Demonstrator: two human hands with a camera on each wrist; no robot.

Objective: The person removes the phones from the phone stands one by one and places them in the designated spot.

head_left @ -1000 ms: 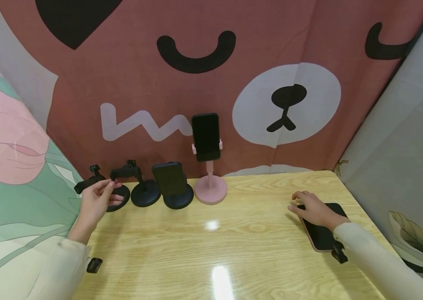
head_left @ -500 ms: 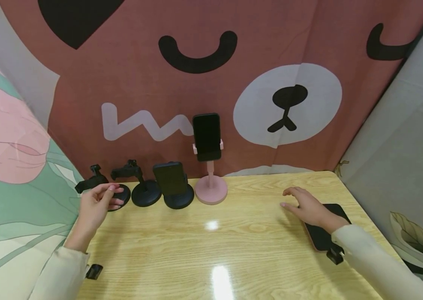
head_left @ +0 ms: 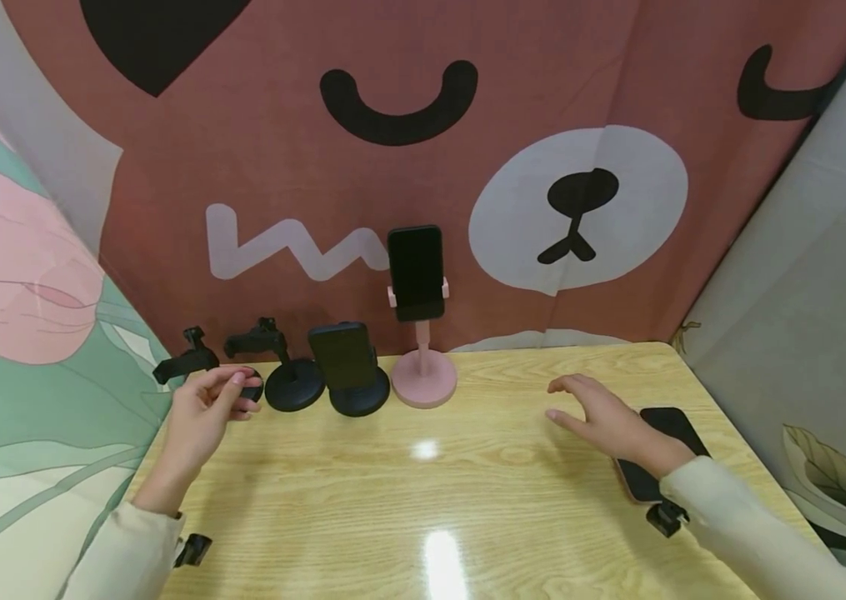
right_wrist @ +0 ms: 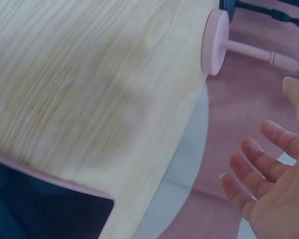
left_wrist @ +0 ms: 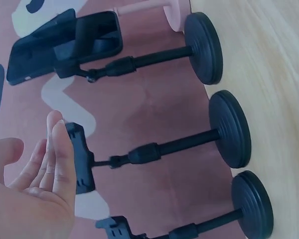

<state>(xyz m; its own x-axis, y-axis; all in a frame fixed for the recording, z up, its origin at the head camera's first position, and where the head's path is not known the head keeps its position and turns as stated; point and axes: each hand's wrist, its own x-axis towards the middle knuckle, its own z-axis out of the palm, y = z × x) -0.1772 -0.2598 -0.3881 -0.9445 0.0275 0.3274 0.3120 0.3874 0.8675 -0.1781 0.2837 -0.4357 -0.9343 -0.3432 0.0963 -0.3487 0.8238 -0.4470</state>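
My left hand hovers in front of the leftmost black phone stand, fingers loosely bent and holding nothing. In the left wrist view, the fingers appear in front of the holder of a second black phone stand; whether they touch cannot be told. My right hand is above the table at right, thumb and fingers apart, with nothing in them. Partly under it in the head view lies a dark-screened phone with a pinkish edge. The right wrist view shows the right palm and spread fingers.
A black stand holding a phone stands beside a pink phone stand, which carries another upright phone. All the stands line the back edge of the wooden table. A printed bear curtain hangs behind it.
My right hand has moved left, uncovering more of the phone's far end. The left hand has shifted slightly right, away from the leftmost stand's holder. The stands and phones stay put.
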